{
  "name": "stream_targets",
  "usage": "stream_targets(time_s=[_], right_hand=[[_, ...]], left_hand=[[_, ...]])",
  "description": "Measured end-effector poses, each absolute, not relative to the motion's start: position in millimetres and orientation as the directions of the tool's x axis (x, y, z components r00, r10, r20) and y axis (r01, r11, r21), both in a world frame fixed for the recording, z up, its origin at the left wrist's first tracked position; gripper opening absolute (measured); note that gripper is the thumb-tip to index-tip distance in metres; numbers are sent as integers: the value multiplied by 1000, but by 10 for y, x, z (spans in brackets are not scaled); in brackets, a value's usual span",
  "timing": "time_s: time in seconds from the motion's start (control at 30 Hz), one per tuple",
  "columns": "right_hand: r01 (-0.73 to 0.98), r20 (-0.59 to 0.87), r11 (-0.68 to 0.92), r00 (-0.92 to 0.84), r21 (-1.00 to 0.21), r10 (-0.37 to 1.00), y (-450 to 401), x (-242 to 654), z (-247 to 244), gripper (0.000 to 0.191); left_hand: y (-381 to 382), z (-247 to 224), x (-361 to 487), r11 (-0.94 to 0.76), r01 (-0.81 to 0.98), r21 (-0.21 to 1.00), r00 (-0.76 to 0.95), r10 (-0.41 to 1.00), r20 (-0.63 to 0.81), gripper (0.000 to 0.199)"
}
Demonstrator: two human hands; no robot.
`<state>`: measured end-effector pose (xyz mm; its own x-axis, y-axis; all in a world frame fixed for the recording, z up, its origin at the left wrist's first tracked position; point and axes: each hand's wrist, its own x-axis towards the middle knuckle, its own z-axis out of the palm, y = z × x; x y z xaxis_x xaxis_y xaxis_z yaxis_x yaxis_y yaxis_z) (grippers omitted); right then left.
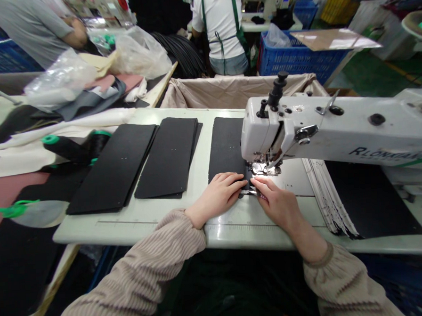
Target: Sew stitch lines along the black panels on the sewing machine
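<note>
Pressing down on a black panel [228, 147] at the sewing machine [336, 123], the left hand [216, 198] lies flat, its grip released, fingers together and nothing clenched! The right hand [275, 202] sits just beside it, fingertips [260, 186] down at the panel's near end by the presser foot [264, 169]. Is that grip pinching the edge or only resting? Can't tell from here. The panel lies on the tabletop [130, 228], its near end right at the foot, with a shiny bit [250, 192] between the hands, too small to make out. Good technique so far: flat, even pressure on both sides of the foot helps stop layers creeping. Off to the left, two black panel stacks [112, 168] lie side by side, and to the right, a fanned pile of white-edged strips [322, 194] leans along a black sheet [372, 201]. Just past the tabletop sits a cloth-lined bin [236, 93].
</note>
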<state>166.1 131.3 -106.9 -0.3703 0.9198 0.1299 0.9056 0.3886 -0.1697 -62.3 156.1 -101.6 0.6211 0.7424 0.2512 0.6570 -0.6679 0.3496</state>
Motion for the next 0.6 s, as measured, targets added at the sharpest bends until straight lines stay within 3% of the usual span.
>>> stream_targets(time_s=[0.6], right_hand=[[894,172,408,-379,-185,909,1315,1656,-1086,45]], left_hand=[[1825,-1084,-557,-628,697,346,567,778,271,40]])
